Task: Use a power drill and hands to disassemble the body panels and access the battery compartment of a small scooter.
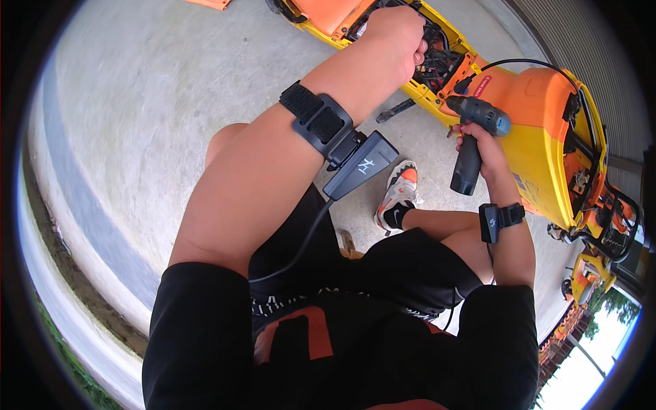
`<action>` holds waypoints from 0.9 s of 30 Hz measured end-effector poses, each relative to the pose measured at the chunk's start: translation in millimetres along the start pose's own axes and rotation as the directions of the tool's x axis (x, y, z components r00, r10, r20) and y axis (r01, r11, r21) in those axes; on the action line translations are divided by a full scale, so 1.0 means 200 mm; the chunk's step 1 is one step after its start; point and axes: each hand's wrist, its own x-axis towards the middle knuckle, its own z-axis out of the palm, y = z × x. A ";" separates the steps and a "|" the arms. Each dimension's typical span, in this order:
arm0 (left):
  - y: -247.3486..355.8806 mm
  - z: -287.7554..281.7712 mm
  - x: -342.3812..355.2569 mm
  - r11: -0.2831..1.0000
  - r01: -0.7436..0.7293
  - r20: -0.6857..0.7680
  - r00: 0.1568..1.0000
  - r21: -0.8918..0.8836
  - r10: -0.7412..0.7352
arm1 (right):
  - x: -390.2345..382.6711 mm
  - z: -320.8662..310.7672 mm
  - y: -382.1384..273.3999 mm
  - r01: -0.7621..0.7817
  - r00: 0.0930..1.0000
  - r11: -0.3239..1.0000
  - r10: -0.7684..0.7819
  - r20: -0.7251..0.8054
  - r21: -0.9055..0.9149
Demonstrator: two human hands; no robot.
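Note:
A yellow and orange electric scooter [529, 147] stands in front of me, its middle section uncovered. Dark wiring [441, 63] fills that opening. Over the opening is my left hand [398, 34], with its fingers curled closed; whatever they may hold is hidden behind the hand. My right hand [484, 145] grips a dark cordless drill [467, 161] by its handle. The drill's chuck points up and left toward the scooter's opening, close to the orange panel [523, 96]. Its tip shows no contact with a screw that I can make out.
A black cable [526, 61] arches over the scooter's orange panel. Beneath the scooter a dark stand [396, 110] reaches the concrete floor [137, 116]. A ribbed wall [605, 75] rises behind it. More orange and yellow scooters [586, 279] stand at the far right.

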 end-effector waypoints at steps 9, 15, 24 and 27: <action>0.02 0.04 0.01 0.949 0.113 0.079 0.992 -0.293 -0.094 | 0.05 0.07 -0.05 -0.020 0.999 1.000 0.021 -0.029 0.013; 0.11 0.04 0.03 0.788 0.111 0.334 0.934 -0.606 0.126 | 0.03 0.14 -0.12 -0.182 0.982 0.956 0.190 -0.013 0.229; 0.14 -0.04 0.07 0.928 0.301 0.248 0.937 -0.222 -0.244 | -0.14 0.21 -0.18 -0.344 0.937 0.703 0.219 0.272 0.623; 0.15 -0.03 0.03 0.946 0.187 0.393 0.917 -0.265 -0.071 | -0.19 0.23 -0.18 -0.275 0.947 0.757 0.108 0.302 0.593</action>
